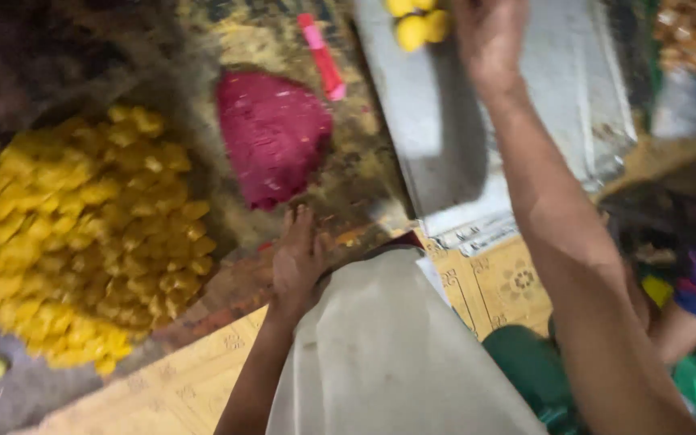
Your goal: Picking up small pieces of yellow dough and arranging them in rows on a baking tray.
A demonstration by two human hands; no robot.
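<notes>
The left hand [298, 256] is resting flat on the floor, fingers spread and released, grasping nothing, just beside the knee under a pale cloth [380, 354]. Right ahead of its fingertips a red heap [274, 137] is sitting, near but not touching. Further left, a big yellow pile [82, 234] is spreading across the floor, well apart from the hand. The right hand [489, 32] is reaching up at the top edge over a grey sheet [461, 137], just beside a few yellow pieces [416, 24]; it is blurred and partly cut off, so I cannot tell whether it is clenched or loose. A pink stick [321, 55] is lying between the red heap and the sheet. A patterned mat [493, 282] is showing under the right forearm.
</notes>
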